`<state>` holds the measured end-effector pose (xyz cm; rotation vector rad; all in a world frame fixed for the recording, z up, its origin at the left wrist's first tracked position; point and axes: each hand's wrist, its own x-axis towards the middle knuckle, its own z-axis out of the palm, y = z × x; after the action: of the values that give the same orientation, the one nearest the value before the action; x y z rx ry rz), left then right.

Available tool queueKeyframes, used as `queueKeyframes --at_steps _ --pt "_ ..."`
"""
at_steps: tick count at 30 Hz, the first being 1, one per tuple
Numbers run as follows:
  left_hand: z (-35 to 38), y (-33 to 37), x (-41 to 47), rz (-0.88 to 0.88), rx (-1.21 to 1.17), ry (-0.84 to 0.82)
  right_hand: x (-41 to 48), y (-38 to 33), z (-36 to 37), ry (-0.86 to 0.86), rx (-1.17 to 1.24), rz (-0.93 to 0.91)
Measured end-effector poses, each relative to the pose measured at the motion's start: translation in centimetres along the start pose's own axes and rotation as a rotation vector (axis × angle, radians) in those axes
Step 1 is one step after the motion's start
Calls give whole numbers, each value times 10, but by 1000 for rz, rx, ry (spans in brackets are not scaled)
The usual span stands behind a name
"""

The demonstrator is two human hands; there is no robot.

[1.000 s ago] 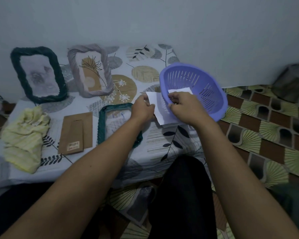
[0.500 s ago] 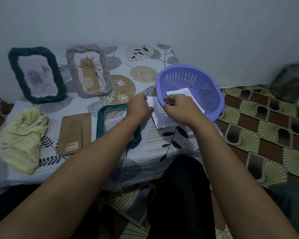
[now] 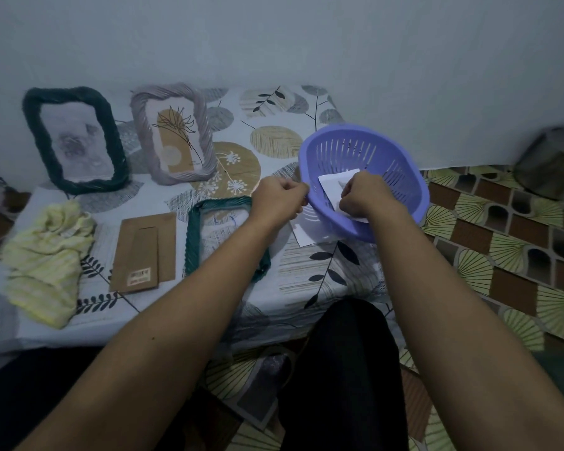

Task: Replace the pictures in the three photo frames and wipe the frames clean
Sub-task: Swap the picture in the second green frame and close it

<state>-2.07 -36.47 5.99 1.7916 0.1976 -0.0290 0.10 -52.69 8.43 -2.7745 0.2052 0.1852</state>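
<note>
Gone into the purple basket (image 3: 372, 148) now, your right hand (image 3: 362, 196) pinches the white picture (image 3: 331, 183), left hand (image 3: 277, 200) gripping the rim; the teal frame (image 3: 191, 242) lies flat to their left, nearer your left hand.

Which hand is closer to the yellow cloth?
Left. The left hand is just outside the basket, on the cloth's side; the right hand is farther away, inside the basket, holding paper.
</note>
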Motion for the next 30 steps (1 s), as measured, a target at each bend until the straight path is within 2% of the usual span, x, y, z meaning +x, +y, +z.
queueKeyframes --at_steps 6,14,30 --pt "0 1 -1 -34 -53 -1 2 1 2 -112 -178 28" --pt "-2 4 -5 -50 -121 -31 5 3 3 -125 -242 -30" --pt "-7 3 -9 -49 -110 -14 2 2 6 101 -121 -67"
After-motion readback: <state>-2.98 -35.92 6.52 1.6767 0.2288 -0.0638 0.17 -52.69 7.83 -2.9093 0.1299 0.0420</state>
